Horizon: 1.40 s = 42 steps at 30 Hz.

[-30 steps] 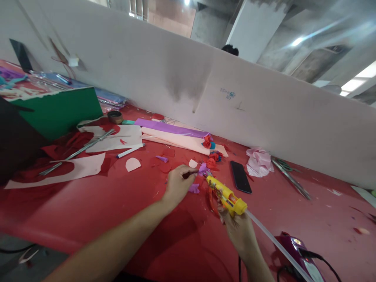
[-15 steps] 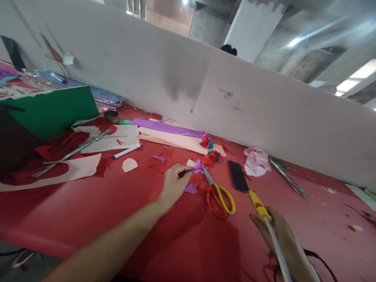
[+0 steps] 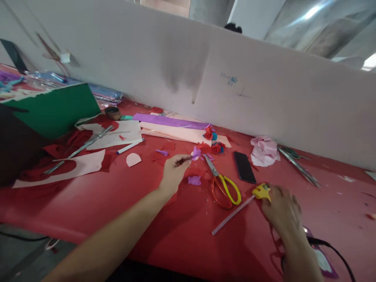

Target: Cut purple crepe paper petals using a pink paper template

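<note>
My left hand (image 3: 175, 172) pinches a small purple paper flower (image 3: 196, 152) between thumb and fingertips, just above the table. Another purple petal piece (image 3: 194, 180) lies below that hand. My right hand (image 3: 283, 211) is closed round a yellow glue gun (image 3: 261, 191) low over the table; part of the gun is hidden under the fingers. A long clear glue stick (image 3: 233, 215) juts from its back toward the lower left. Between my hands lie scissors (image 3: 225, 188) with one red and one yellow handle, blades toward the flower.
A black phone (image 3: 244, 167) and crumpled pink paper (image 3: 265, 151) lie at right. Red-and-blue paper flowers (image 3: 210, 134) sit beside purple and peach paper strips (image 3: 173, 121). A green box (image 3: 55, 109) stands left. Behind the red table (image 3: 141, 211) rises a white partition (image 3: 123, 51).
My right hand has turned the glue gun, so the glue stick swings from pointing toward me to pointing left. My left hand keeps the purple flower. The view has tilted down slightly.
</note>
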Available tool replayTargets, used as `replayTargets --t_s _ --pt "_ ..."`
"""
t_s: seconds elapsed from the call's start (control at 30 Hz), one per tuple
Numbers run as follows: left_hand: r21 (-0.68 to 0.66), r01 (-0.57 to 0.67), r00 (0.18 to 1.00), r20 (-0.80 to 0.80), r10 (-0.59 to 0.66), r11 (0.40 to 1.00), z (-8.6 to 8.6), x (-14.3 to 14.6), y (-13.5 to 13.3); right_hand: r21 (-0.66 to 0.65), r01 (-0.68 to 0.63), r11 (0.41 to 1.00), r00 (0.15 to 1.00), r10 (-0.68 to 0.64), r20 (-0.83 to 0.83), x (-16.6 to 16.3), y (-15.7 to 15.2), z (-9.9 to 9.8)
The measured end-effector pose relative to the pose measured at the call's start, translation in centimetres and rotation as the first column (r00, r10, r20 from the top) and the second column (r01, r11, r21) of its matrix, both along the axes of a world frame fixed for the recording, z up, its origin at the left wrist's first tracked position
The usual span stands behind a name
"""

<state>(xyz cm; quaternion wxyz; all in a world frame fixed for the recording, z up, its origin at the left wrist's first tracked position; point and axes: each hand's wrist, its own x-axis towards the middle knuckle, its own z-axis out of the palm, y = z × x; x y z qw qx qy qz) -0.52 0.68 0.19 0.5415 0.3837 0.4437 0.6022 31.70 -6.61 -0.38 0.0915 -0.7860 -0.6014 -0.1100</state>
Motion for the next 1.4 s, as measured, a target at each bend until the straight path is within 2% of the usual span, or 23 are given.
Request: replayTargets --t_s 0.03,0.07,0.1,0.13,0.17,0.23,0.33,0.5,0.53,0.6,0.67,0.7,0.93,1.0,1.17,1.23,1.4 --pt "-0.011 0.005 1.0 0.001 -0.005 1.0 0.1 0.0 0.0 0.039 -0.09 0.995 0.996 0.091 -0.021 -2.4 0.4 0.6" --pt "-0.022 0.009 1.0 0.001 -0.009 1.0 0.2 0.0 0.0 0.037 -0.235 0.971 0.966 0.238 -0.103 -5.0 0.9 1.1" --pt "-0.034 0.01 1.0 0.001 -0.01 0.999 0.2 0.0 0.0 0.014 -0.365 0.931 0.915 0.361 -0.182 -7.6 1.5 1.5" --pt "-0.043 0.009 1.0 0.001 -0.009 0.999 0.3 0.0 0.0 -0.043 -0.454 0.89 0.867 0.43 -0.251 -10.2 2.1 1.6" --pt "-0.049 0.006 1.0 0.004 -0.006 0.999 0.3 -0.1 0.0 -0.112 -0.51 0.853 0.833 0.457 -0.312 -12.6 2.7 1.6" --pt "-0.047 -0.002 1.0 0.015 0.002 0.999 0.4 -0.2 0.1 -0.125 -0.538 0.833 0.816 0.478 -0.326 -16.2 3.8 1.3" --pt "-0.036 -0.006 0.999 0.035 0.007 0.999 0.4 -0.3 0.1 -0.104 -0.533 0.84 0.816 0.478 -0.326 -18.6 4.7 0.5" --pt "-0.028 0.018 1.0 0.018 -0.017 0.999 0.3 -0.1 -0.2 0.047 -0.509 0.86 0.751 0.47 -0.465 -18.5 5.0 0.2" --pt "-0.023 0.022 1.0 0.015 -0.021 1.0 0.3 0.0 -0.2 0.104 -0.477 0.873 0.699 0.448 -0.558 -18.4 4.9 0.2" --pt "-0.009 0.03 1.0 0.0 -0.03 1.0 0.3 0.1 -0.4 0.207 -0.376 0.903 0.525 0.392 -0.756 -18.3 4.8 0.0" --pt "0.009 0.048 0.998 -0.032 -0.048 0.999 0.3 0.3 -0.6 0.26 -0.271 0.927 0.346 0.346 -0.872 -18.2 4.7 -0.2" --pt "0.017 0.06 0.997 -0.052 -0.059 0.998 0.3 0.4 -0.7 0.271 -0.236 0.933 0.299 0.335 -0.893 -18.1 4.7 -0.4" --pt "0.059 0.134 0.978 -0.166 -0.123 0.989 0.6 1.0 -1.5 0.332 -0.1 0.938 0.167 0.345 -0.924 -17.2 4.8 -0.5" --pt "0.069 0.154 0.972 -0.191 -0.138 0.986 0.6 1.1 -1.6 0.342 -0.119 0.932 0.178 0.359 -0.916 -17.1 4.7 -0.4" --pt "0.12 0.176 0.949 -0.285 -0.135 0.977 0.5 1.0 -1.7 0.339 -0.239 0.91 0.418 0.412 -0.81 -17.1 4.3 0.1" --pt "0.145 0.174 0.937 -0.327 -0.119 0.974 0.4 1.0 -1.7 0.347 -0.247 0.905 0.474 0.425 -0.771 -17.1 4.2 0.2" --pt "0.181 0.18 0.925 -0.365 -0.104 0.967 0.5 1.0 -1.8 0.375 -0.185 0.908 0.451 0.418 -0.789 -16.9 4.1 0.1"
